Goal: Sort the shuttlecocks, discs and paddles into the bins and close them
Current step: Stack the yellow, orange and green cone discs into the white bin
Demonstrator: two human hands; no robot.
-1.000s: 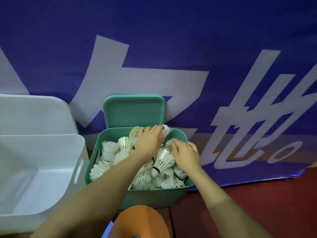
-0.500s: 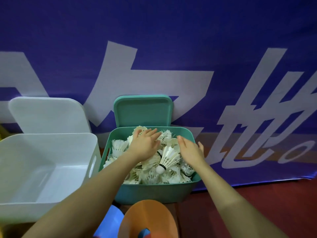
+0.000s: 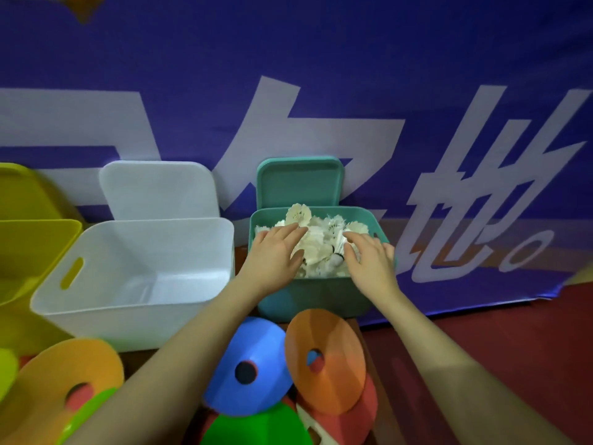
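A teal bin (image 3: 317, 297) stands against the banner, heaped with white shuttlecocks (image 3: 321, 239). Its teal lid (image 3: 300, 183) leans upright behind it. My left hand (image 3: 276, 256) lies flat on the left side of the heap, fingers spread. My right hand (image 3: 369, 260) rests flat on the right side, fingers apart. Neither hand grips a shuttlecock. An empty white bin (image 3: 138, 313) stands to the left with its white lid (image 3: 158, 189) propped behind. Discs lie in front: a blue disc (image 3: 250, 354), an orange disc (image 3: 324, 358), another orange disc (image 3: 67, 377) and a green disc (image 3: 256, 428).
A yellow bin (image 3: 29, 252) stands at the far left, partly cut off. A blue banner (image 3: 321, 91) with white characters hangs close behind the bins. Red floor (image 3: 513, 342) lies to the right. A red disc (image 3: 353, 422) sits under the orange one.
The view has pulled back and swung left, bringing the white bin, yellow bin and discs into sight. Both hands have flattened and spread over the shuttlecock heap.
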